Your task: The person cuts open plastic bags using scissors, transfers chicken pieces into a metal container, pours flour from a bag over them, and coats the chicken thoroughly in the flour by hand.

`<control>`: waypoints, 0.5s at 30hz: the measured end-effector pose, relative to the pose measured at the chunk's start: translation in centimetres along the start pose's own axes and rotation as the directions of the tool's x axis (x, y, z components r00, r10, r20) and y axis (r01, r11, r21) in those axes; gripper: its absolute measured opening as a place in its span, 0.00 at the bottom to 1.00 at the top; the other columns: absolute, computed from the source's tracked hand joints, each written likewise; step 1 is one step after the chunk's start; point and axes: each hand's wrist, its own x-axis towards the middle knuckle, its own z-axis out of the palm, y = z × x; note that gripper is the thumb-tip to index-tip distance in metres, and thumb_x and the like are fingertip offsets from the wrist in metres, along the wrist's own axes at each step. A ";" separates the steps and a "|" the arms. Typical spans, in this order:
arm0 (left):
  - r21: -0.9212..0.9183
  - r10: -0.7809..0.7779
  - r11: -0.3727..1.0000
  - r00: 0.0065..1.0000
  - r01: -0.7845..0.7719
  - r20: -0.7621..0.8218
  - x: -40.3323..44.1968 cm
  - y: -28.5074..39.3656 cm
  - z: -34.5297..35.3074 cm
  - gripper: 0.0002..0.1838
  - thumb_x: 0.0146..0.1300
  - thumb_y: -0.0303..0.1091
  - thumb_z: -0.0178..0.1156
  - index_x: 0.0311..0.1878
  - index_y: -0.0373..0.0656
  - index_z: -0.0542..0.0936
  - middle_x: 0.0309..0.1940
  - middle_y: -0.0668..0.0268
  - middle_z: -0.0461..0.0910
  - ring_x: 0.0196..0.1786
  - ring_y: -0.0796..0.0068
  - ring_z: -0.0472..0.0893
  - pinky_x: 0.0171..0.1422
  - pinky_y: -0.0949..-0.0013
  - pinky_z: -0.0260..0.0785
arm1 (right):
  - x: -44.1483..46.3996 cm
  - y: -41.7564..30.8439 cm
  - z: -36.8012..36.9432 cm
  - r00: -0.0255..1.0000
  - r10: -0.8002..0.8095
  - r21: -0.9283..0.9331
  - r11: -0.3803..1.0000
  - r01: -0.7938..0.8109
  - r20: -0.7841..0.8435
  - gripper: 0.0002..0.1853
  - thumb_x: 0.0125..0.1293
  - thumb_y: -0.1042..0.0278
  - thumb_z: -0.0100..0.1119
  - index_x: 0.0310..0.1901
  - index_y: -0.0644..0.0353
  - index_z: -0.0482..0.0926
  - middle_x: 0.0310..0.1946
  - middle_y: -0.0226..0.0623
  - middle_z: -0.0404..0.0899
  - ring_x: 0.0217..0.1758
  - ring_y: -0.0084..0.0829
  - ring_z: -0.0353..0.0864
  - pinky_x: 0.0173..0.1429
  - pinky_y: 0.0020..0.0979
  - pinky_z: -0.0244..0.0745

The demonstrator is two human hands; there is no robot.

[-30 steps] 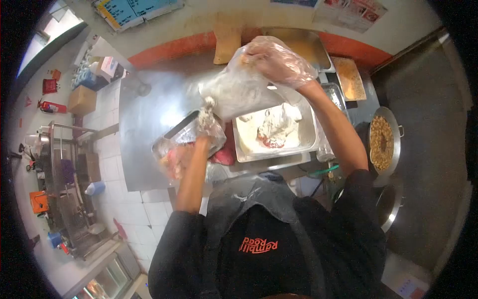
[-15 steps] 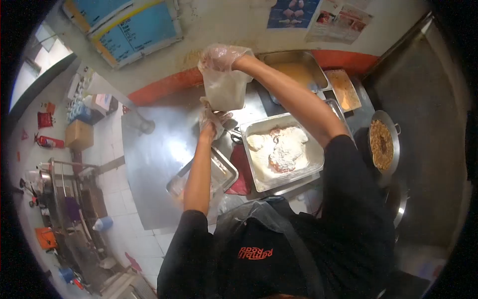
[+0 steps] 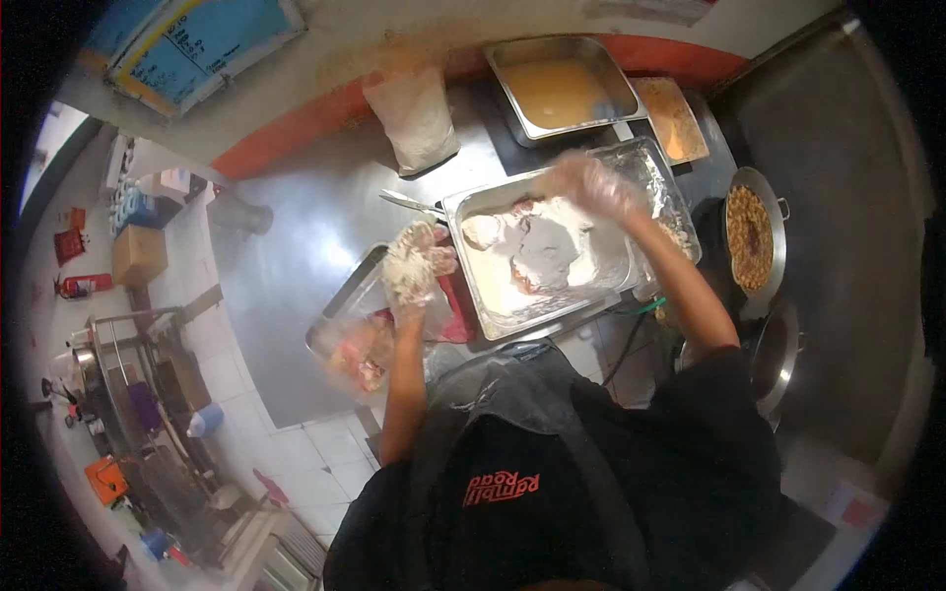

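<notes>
White bag (image 3: 414, 128), earlier held, stands on counter (image 3: 286, 286), both hands (image 3: 412, 268) (image 3: 596, 187) off.

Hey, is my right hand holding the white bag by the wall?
No, the bag stands on the metal table, apart from the right hand.

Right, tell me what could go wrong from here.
The left hand is caked in white, so clumps might drop onto the counter. The right hand is over the tray of white powder; a brisk movement could throw powder past the rim. The bag at the counter's back might tip if bumped.
</notes>
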 end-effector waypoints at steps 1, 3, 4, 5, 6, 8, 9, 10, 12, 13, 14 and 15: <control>0.034 0.071 0.997 0.997 -0.071 0.004 -1.0 -1.3 1.3 0.19 0.65 0.39 0.58 0.54 0.37 0.75 0.47 0.57 0.80 0.33 0.67 0.82 0.32 0.73 0.76 | -1.3 -0.6 2.2 0.968 -0.034 -0.164 0.983 0.077 0.250 0.17 0.65 0.53 0.51 0.45 0.54 0.81 0.39 0.41 0.82 0.42 0.37 0.81 0.53 0.34 0.75; 0.074 0.134 0.988 0.991 -0.134 0.001 -2.3 -2.8 4.1 0.18 0.66 0.38 0.57 0.53 0.36 0.76 0.47 0.57 0.80 0.33 0.68 0.82 0.32 0.76 0.75 | -3.3 -1.8 6.0 0.923 -0.073 -0.019 0.996 0.086 0.378 0.16 0.62 0.54 0.56 0.46 0.55 0.79 0.39 0.39 0.81 0.43 0.34 0.79 0.52 0.35 0.75; 0.203 0.075 0.976 0.997 -0.075 0.011 -2.5 -2.6 5.9 0.18 0.67 0.37 0.56 0.54 0.35 0.75 0.46 0.59 0.80 0.33 0.71 0.82 0.32 0.77 0.75 | -3.3 -2.5 7.0 0.963 -0.046 0.240 0.971 -0.020 0.267 0.20 0.59 0.53 0.60 0.49 0.56 0.78 0.40 0.39 0.80 0.46 0.34 0.79 0.53 0.38 0.73; 0.328 0.011 0.945 1.000 -0.013 0.008 -2.6 -2.6 7.0 0.18 0.67 0.36 0.55 0.54 0.35 0.75 0.46 0.60 0.80 0.32 0.75 0.82 0.31 0.78 0.75 | -3.1 -3.8 7.3 0.968 -0.066 0.122 0.992 0.037 0.243 0.26 0.57 0.48 0.61 0.54 0.53 0.75 0.47 0.38 0.80 0.52 0.36 0.77 0.59 0.38 0.69; 0.439 0.088 0.892 0.993 -0.112 0.075 -2.1 -4.7 6.0 0.17 0.67 0.35 0.55 0.55 0.35 0.75 0.46 0.60 0.80 0.34 0.77 0.81 0.32 0.78 0.75 | -2.3 -5.6 5.7 0.843 0.081 0.147 0.972 -0.185 0.531 0.32 0.58 0.44 0.58 0.63 0.46 0.69 0.64 0.37 0.67 0.68 0.43 0.63 0.69 0.47 0.57; 0.540 0.158 0.815 0.977 -0.209 0.140 -2.1 -7.6 4.8 0.17 0.66 0.33 0.55 0.55 0.35 0.75 0.46 0.61 0.80 0.35 0.80 0.81 0.32 0.78 0.75 | -6.5 -4.6 12.7 0.967 -0.196 -0.200 0.953 0.226 0.160 0.42 0.57 0.24 0.40 0.69 0.40 0.58 0.73 0.33 0.48 0.75 0.47 0.40 0.72 0.59 0.36; 0.395 0.086 0.913 0.994 -0.107 0.072 -2.3 -8.3 4.9 0.18 0.67 0.36 0.55 0.55 0.35 0.75 0.45 0.57 0.80 0.36 0.73 0.81 0.35 0.73 0.76 | -6.5 -5.0 12.8 0.951 -0.109 -0.161 0.974 0.160 0.288 0.43 0.58 0.22 0.35 0.71 0.37 0.54 0.76 0.31 0.40 0.78 0.46 0.28 0.73 0.62 0.23; 0.319 0.047 0.946 0.998 -0.057 0.039 -1.7 -9.1 4.4 0.18 0.67 0.37 0.54 0.55 0.35 0.75 0.45 0.56 0.80 0.36 0.69 0.81 0.36 0.70 0.77 | -6.6 -4.8 13.7 0.951 -0.119 -0.150 0.974 0.168 0.287 0.43 0.58 0.22 0.35 0.71 0.37 0.54 0.76 0.31 0.40 0.78 0.46 0.28 0.73 0.62 0.23; 0.535 0.257 0.807 0.965 -0.248 0.059 -0.9 -11.9 2.6 0.18 0.68 0.38 0.53 0.55 0.35 0.75 0.46 0.54 0.80 0.41 0.65 0.81 0.43 0.65 0.76 | -7.0 -4.1 16.1 0.973 -0.177 -0.205 0.957 0.205 0.145 0.41 0.60 0.23 0.33 0.71 0.35 0.53 0.76 0.29 0.40 0.77 0.47 0.22 0.71 0.64 0.18; 0.733 0.351 0.564 0.914 -0.381 0.204 -1.6 -11.7 2.7 0.19 0.67 0.38 0.53 0.55 0.36 0.75 0.47 0.55 0.79 0.44 0.65 0.80 0.47 0.64 0.74 | -6.4 -4.1 14.9 0.920 -0.113 -0.096 0.982 0.160 0.376 0.41 0.60 0.24 0.35 0.71 0.36 0.54 0.76 0.28 0.39 0.77 0.49 0.21 0.70 0.65 0.16; 0.860 0.437 0.204 0.830 -0.468 0.348 -2.3 -11.4 3.0 0.19 0.66 0.38 0.54 0.55 0.37 0.75 0.48 0.56 0.79 0.47 0.65 0.79 0.50 0.63 0.72 | -6.5 -5.5 13.8 0.903 -0.059 -0.106 0.988 0.114 0.425 0.41 0.60 0.24 0.36 0.71 0.37 0.53 0.76 0.30 0.39 0.77 0.50 0.21 0.70 0.66 0.17; 0.869 0.505 -0.136 0.721 -0.476 0.474 -3.0 -11.2 3.2 0.19 0.65 0.38 0.54 0.56 0.37 0.75 0.48 0.57 0.79 0.50 0.65 0.78 0.54 0.63 0.70 | -5.4 -5.4 12.9 0.894 -0.006 -0.152 0.985 0.083 0.448 0.42 0.60 0.25 0.37 0.72 0.37 0.53 0.76 0.31 0.39 0.77 0.52 0.21 0.69 0.68 0.19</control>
